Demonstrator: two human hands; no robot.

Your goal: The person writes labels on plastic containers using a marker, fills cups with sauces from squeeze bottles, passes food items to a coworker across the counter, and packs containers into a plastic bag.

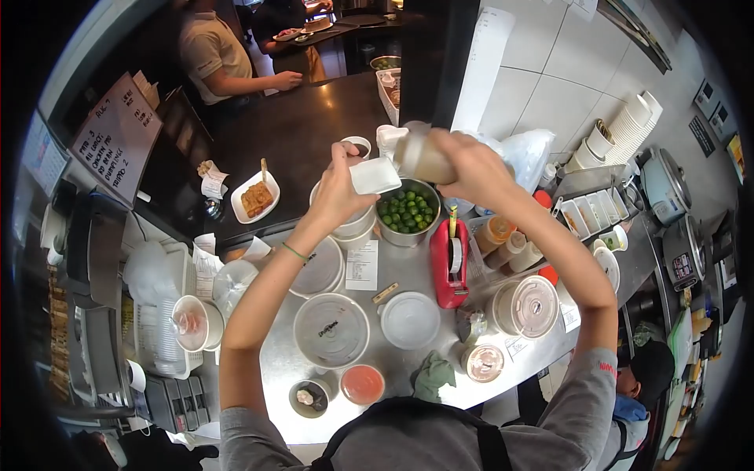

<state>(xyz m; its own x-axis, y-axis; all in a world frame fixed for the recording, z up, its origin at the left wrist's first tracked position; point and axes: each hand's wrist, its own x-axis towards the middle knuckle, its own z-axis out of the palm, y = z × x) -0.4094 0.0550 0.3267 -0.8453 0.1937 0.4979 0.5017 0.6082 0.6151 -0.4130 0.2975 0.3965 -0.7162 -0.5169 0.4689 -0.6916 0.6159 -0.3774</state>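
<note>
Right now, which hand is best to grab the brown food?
Probably the left hand: it is nearer the dish of brown food. It holds a small white container, though, so that should go down first. The right hand is farther off, gripping a blurred container.

Kitchen interior, wide view. A wall of large pale tiles (pixel 581 63) rose at upper right, beside a dark pillar (pixel 440 55). A dark counter (pixel 314 129) — its surface marked by a warm reflection — lay beyond the steel worktable (pixel 407 363), which gleamed white along its near edge. A handwritten whiteboard (pixel 116 145) stood tilted at left.
</note>
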